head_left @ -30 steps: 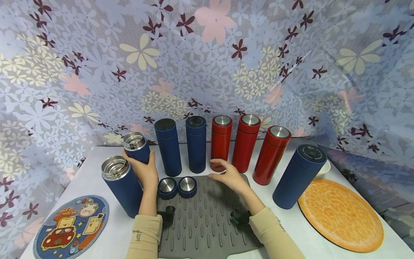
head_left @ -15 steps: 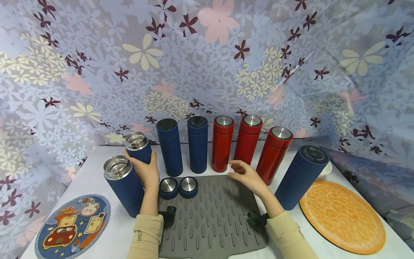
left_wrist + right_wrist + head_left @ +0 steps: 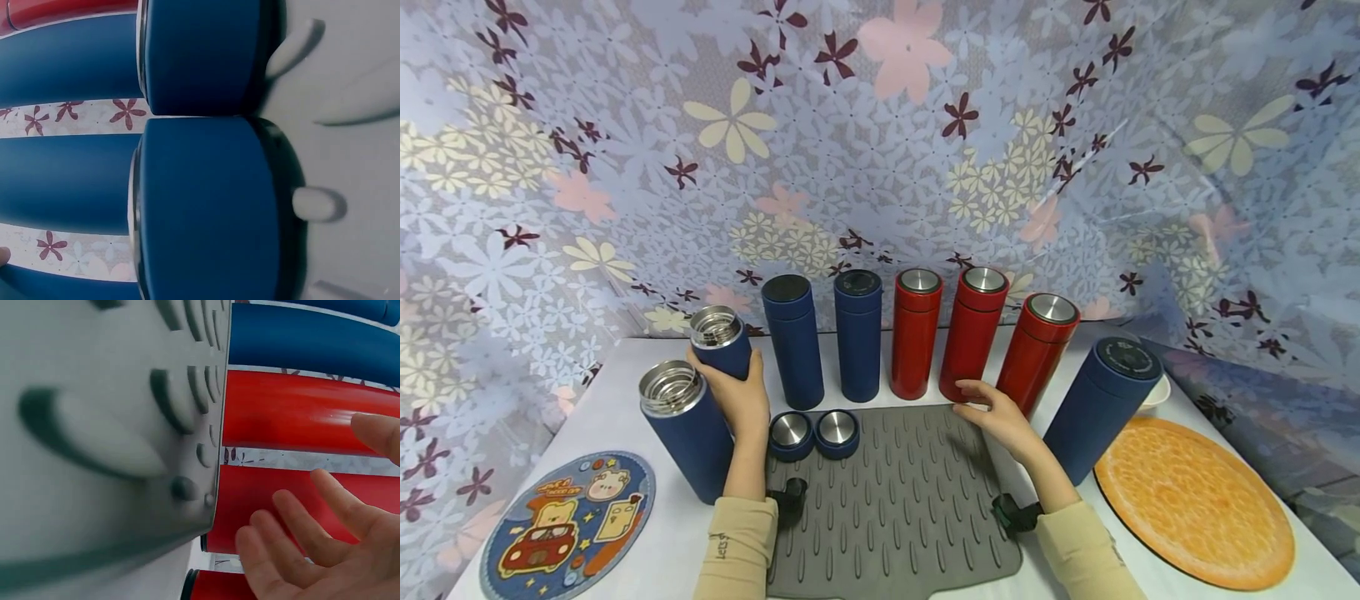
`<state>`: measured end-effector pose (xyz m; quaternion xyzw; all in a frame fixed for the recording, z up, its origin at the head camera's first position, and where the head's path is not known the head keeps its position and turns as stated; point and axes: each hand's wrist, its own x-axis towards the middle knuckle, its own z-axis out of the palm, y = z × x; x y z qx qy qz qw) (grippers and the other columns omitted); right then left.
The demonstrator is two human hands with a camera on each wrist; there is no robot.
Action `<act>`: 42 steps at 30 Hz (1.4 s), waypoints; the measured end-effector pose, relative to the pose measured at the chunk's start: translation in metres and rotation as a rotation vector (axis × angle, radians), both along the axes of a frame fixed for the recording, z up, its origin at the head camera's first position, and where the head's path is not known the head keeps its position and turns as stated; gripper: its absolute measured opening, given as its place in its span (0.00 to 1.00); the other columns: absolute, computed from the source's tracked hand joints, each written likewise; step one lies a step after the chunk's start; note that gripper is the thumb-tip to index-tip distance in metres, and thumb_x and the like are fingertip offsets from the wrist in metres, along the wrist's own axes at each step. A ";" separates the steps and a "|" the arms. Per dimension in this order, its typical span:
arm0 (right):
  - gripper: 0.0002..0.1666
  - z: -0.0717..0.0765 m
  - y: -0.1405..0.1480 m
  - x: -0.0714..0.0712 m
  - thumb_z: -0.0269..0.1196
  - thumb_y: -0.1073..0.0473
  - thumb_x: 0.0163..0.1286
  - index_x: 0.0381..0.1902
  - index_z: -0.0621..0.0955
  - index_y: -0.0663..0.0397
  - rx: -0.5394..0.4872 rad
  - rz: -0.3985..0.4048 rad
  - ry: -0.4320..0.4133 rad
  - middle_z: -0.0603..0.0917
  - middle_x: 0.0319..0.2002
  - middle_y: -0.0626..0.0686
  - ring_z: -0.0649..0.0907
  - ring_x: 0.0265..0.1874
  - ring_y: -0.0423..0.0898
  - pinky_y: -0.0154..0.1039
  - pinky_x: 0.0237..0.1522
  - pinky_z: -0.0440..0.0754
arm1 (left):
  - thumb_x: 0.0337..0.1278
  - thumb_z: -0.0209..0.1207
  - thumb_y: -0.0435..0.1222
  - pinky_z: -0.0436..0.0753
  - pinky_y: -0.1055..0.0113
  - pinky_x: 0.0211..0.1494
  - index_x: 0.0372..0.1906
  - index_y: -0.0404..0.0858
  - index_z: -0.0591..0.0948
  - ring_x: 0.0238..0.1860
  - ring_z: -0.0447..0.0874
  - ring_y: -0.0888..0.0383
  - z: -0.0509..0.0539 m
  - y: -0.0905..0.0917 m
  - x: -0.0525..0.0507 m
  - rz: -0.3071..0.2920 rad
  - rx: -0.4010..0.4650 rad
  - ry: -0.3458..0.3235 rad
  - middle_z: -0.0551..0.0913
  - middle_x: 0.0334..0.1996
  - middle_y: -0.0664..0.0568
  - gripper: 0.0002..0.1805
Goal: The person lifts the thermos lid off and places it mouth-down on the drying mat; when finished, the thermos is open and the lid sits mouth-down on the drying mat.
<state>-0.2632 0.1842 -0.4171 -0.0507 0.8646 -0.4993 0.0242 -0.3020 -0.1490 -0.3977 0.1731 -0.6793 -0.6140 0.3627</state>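
In the head view my left hand (image 3: 741, 400) grips a blue thermos (image 3: 724, 346) with no lid, its steel neck bare. Beside it, nearer me, stands a second lidless blue thermos (image 3: 688, 442). Two blue lids (image 3: 791, 435) sit side by side, steel tops up, on the grey ridged mat (image 3: 887, 508); they loom large in the left wrist view (image 3: 206, 206), with one left fingertip at its edge. My right hand (image 3: 1006, 423) holds nothing, fingers loosely bent, before the middle red thermos (image 3: 973, 333) and right red thermos (image 3: 1037, 354). Whether it touches either cannot be told.
Two lidded blue thermoses (image 3: 793, 350) and a left red thermos (image 3: 915, 342) line the back. At right stand another lidded blue thermos (image 3: 1093, 417), an orange round mat (image 3: 1198, 504) and a partly hidden white bowl (image 3: 1157, 392). A cartoon mat (image 3: 568, 525) lies left.
My right hand has travelled rightward, from in front of the left red thermos to the middle and right ones. My left hand keeps its grip on the lidless thermos in place.
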 end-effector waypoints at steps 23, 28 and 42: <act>0.30 -0.009 0.003 -0.003 0.58 0.55 0.64 0.61 0.69 0.64 0.047 0.047 -0.016 0.71 0.59 0.66 0.68 0.59 0.65 0.56 0.54 0.72 | 0.51 0.64 0.41 0.29 0.48 0.69 0.71 0.32 0.35 0.71 0.23 0.48 0.023 0.047 0.026 0.007 -0.271 0.165 0.31 0.71 0.39 0.56; 0.29 -0.009 0.003 -0.003 0.58 0.55 0.64 0.61 0.70 0.64 0.071 0.033 -0.022 0.71 0.59 0.66 0.68 0.60 0.65 0.57 0.55 0.71 | 0.50 0.64 0.37 0.41 0.44 0.67 0.70 0.38 0.43 0.70 0.35 0.43 0.019 0.060 0.030 -0.041 -0.441 0.261 0.41 0.68 0.36 0.50; 0.29 -0.012 0.001 -0.003 0.58 0.55 0.64 0.61 0.70 0.63 0.090 0.020 -0.036 0.71 0.59 0.66 0.68 0.60 0.65 0.58 0.55 0.71 | 0.52 0.63 0.40 0.53 0.44 0.67 0.72 0.41 0.37 0.71 0.38 0.41 0.013 0.044 0.000 -0.321 -0.305 0.001 0.40 0.69 0.36 0.54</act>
